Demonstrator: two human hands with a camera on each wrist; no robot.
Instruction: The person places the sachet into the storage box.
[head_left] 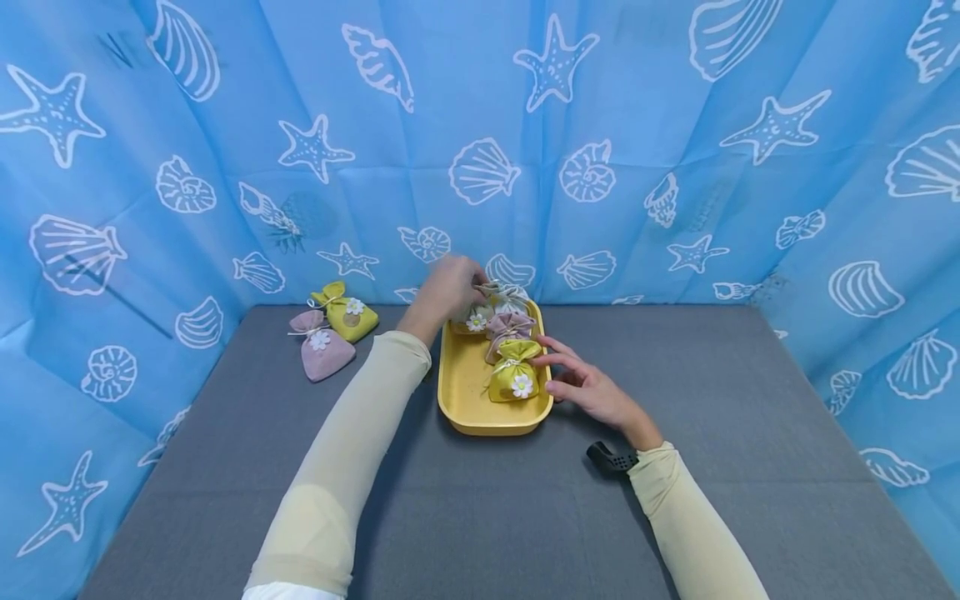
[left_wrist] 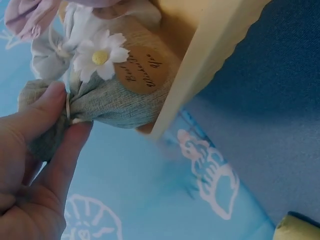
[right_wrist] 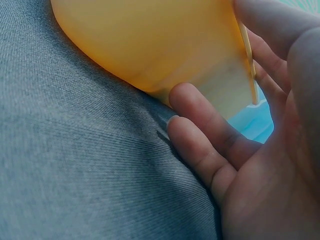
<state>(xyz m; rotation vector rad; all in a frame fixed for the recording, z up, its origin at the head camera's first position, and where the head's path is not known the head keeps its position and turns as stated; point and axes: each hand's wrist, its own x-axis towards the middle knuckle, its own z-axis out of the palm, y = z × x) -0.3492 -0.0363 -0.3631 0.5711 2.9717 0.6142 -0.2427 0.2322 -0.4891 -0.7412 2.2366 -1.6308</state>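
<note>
My left hand (head_left: 453, 285) pinches the tied neck of a grey-green drawstring pouch (left_wrist: 120, 107) between thumb and fingers. It has a white flower and a round brown label, and lies against the far-left wall of a yellow tray (head_left: 459, 387). Beside it in the tray are a white pouch (head_left: 512, 303), a pink pouch (head_left: 505, 328) and a yellow pouch (head_left: 502, 387) with a white flower. My right hand (head_left: 592, 390) rests at the tray's right rim, fingers extended; in the right wrist view two fingertips (right_wrist: 187, 132) are low beside the tray's outer wall.
Left of the tray, another pink pouch (head_left: 326, 360) overlaps another yellow pouch (head_left: 358, 322) on the grey cloth (head_left: 480, 517). A blue curtain (head_left: 420, 192) with shells and starfish stands behind and at both sides. A black strap piece (head_left: 609, 458) is at the right wrist.
</note>
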